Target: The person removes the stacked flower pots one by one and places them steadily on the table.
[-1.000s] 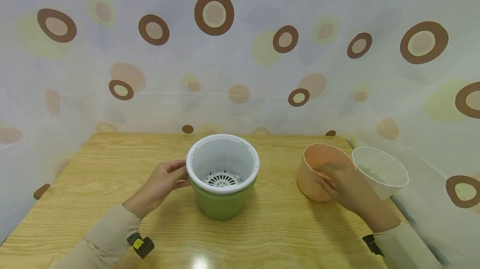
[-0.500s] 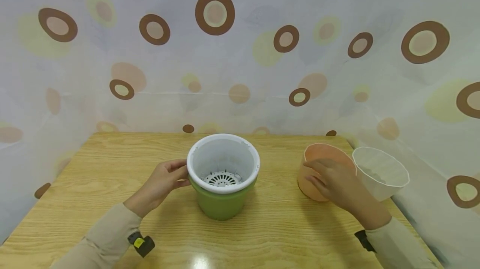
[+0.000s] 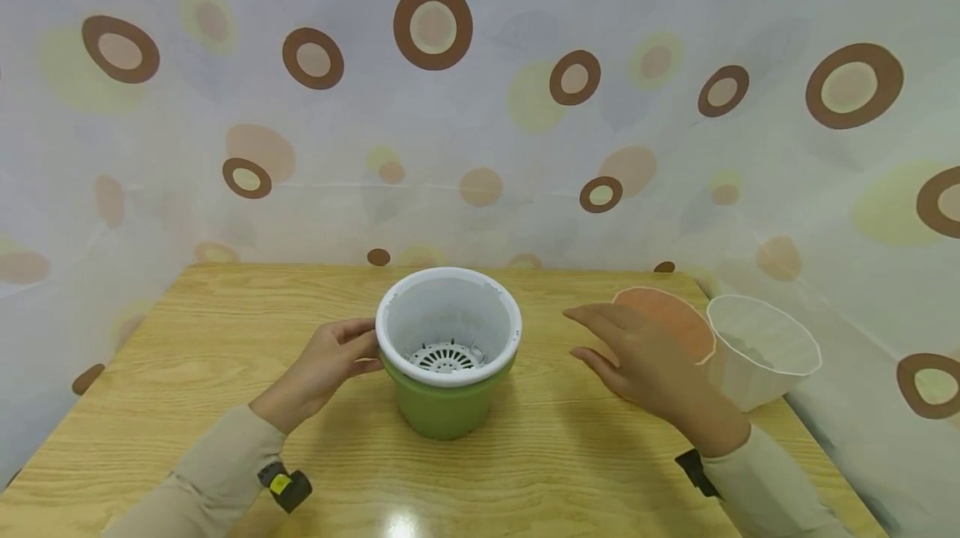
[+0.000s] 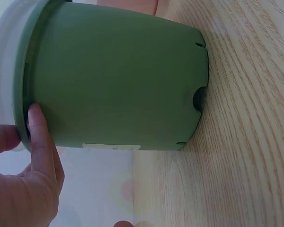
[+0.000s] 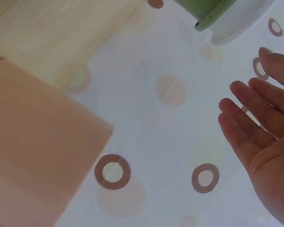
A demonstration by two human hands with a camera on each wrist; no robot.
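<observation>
A green flowerpot point(image 3: 442, 413) with a white slotted inner pot point(image 3: 450, 305) nested inside stands upright on the table. My left hand point(image 3: 318, 371) holds it at the left side of the rim; in the left wrist view the fingers curl under the green rim and the thumb lies at the pale rim above. My right hand point(image 3: 648, 367) is in the air to the right of this pot, holding nothing, its fingers spread and nearly straight in the right wrist view. Behind that hand, an orange pot point(image 3: 667, 317) is partly hidden.
A white, thin-walled pot point(image 3: 753, 380) stands beside the orange one near the right edge of the wooden table point(image 3: 247, 313). A sheet with a pattern of circles point(image 3: 480, 105) hangs behind and along both sides.
My right hand has moved left, out of the orange pot's mouth and toward the green pot. The left hand keeps its hold, and all the pots stay where they were.
</observation>
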